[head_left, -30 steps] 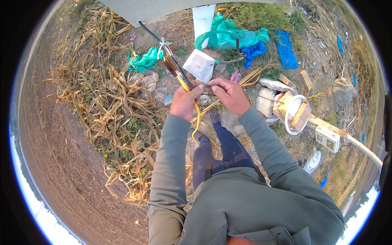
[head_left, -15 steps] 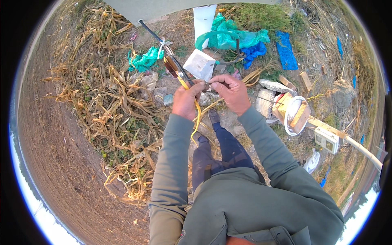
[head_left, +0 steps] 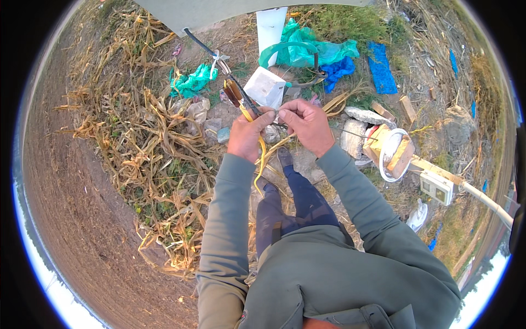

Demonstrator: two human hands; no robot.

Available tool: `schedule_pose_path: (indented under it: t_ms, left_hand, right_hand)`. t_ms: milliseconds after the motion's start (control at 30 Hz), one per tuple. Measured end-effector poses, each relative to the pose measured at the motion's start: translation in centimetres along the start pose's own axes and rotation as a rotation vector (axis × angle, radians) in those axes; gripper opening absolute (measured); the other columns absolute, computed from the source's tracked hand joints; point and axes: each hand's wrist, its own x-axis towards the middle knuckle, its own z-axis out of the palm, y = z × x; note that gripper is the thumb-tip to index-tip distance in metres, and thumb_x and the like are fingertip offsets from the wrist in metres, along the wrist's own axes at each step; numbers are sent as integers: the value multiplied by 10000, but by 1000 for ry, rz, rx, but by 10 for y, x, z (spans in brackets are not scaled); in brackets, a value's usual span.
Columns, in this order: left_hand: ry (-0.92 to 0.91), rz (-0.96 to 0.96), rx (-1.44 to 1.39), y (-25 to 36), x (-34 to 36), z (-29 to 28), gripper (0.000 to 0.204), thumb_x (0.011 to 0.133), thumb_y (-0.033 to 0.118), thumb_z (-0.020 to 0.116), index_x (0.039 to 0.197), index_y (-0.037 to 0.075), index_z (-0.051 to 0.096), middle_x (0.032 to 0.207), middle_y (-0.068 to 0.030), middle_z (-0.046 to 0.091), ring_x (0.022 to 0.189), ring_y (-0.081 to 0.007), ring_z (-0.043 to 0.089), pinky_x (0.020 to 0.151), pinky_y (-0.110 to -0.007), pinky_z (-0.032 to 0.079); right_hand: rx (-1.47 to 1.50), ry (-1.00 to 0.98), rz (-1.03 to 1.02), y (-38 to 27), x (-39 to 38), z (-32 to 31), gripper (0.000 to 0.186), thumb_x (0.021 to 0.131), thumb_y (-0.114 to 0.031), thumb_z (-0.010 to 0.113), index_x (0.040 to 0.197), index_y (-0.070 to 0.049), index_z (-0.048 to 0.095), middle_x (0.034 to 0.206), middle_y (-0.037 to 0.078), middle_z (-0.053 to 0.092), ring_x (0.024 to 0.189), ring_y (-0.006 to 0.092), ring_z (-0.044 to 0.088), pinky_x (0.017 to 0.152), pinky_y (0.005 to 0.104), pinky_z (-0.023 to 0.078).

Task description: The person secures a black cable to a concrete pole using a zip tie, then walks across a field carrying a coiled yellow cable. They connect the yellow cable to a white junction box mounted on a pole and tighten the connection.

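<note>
Head view: both hands on the cable over littered ground.
I see my left hand (head_left: 249, 134) closed on the black cable (head_left: 219, 63) and yellow strand (head_left: 262, 156); right hand (head_left: 307, 125) pinches a thin wire (head_left: 356, 133). A tug could slip it free.

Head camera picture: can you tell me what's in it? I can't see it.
A person's left hand and right hand pinch a thin black cable and a yellow strip together at chest height. Below lie dry corn stalks, green plastic bags, blue rags and a white box.
</note>
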Motion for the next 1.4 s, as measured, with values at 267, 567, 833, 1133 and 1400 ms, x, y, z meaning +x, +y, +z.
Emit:
schedule_pose_path:
  t_ms: [267,567,833,1133,1400]
  left_hand:
    - [4,12,-52,-12,-8,3,104,882,86,732,981,66,708,812,40,648,644,-46,476,581,-226,360]
    - [11,-18,-119,4,17,2,115,896,84,719,1007,71,692,800,38,626,657,-50,487,578,-222,366]
    - [-40,-70,-25,11,21,8,126,908,75,713,1016,66,649,839,22,638,691,-62,513,605,-234,393]
    - [-68,135,-61,-15,-14,3,178,869,-39,718,1015,20,635,929,-35,680,850,-120,651,775,-266,521]
    - [0,81,5,-8,-10,1,152,848,-52,732,974,7,672,912,-37,699,835,-126,661,772,-269,531]
  right_hand:
    - [582,16,219,16,0,5,158,987,-145,637,1071,-16,672,866,28,677,682,69,561,618,197,461]
    - [394,-77,217,8,-4,-4,177,980,-106,635,1121,1,645,926,46,687,721,75,588,650,198,486]
    - [-101,80,-45,7,-13,4,133,909,-78,685,990,25,664,814,44,686,645,91,612,585,261,492]
    - [235,-7,325,0,-8,-6,152,920,-163,664,968,-18,668,825,49,686,690,109,620,629,243,497]
    - [139,43,281,12,-7,3,236,920,-185,641,1059,4,666,837,64,708,733,163,665,675,297,520]
